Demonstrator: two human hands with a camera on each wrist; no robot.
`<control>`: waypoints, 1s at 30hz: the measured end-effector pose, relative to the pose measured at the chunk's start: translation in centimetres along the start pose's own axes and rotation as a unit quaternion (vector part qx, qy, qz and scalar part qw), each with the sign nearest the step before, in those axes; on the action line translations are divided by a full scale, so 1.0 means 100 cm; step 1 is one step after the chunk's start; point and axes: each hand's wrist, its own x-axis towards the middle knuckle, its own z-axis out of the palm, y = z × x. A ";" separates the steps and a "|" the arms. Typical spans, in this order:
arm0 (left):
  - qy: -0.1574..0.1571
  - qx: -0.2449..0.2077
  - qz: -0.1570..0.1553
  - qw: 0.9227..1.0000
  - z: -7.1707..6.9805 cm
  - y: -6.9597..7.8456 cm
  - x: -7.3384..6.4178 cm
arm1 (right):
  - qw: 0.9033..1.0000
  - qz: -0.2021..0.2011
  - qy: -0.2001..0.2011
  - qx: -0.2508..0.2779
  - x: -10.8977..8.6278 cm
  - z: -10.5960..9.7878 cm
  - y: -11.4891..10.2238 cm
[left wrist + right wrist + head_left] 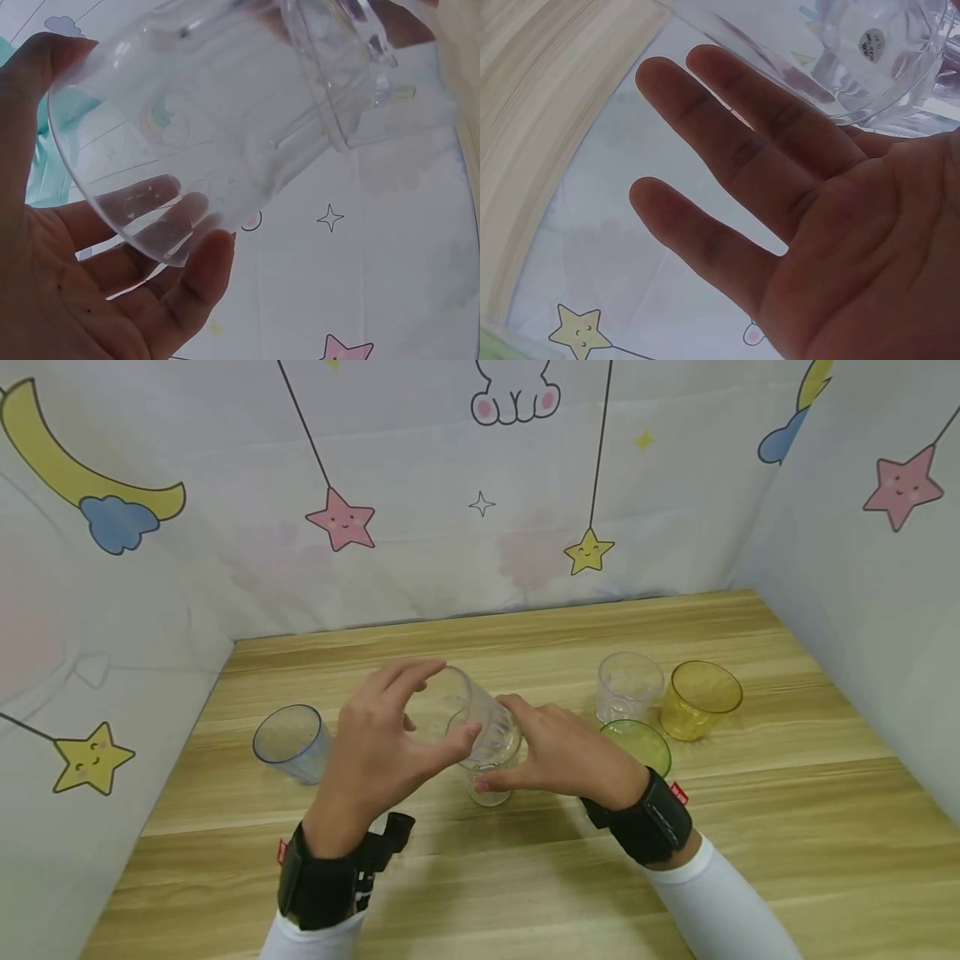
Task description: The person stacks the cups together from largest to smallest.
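My left hand (pixel 382 743) holds a clear plastic cup (pixel 489 727) between thumb and fingers, tilted with its wide mouth toward the palm. In the left wrist view the clear cup (pixel 225 112) spans the upper middle, and a second clear piece meets its base. Below it in the head view shows another clear cup (pixel 491 797); whether the two are nested I cannot tell. My right hand (pixel 562 752) has thumb and index finger around the clear cups where they meet. In the right wrist view its other fingers (pixel 727 142) are stretched out, beside a clear base bearing a small label (pixel 871 45).
A blue-tinted cup (pixel 300 747) stands left of my left hand. To the right are a clear cup (pixel 628 689), a yellow cup (pixel 697 706) and a green cup (pixel 637 747) partly hidden by my right hand. Printed cloth walls (pixel 435 527) border the wooden table (pixel 480 885).
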 end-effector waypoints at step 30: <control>-0.074 0.010 0.051 0.996 0.029 0.005 -0.001 | 1.000 -0.016 0.013 0.012 0.000 0.004 0.003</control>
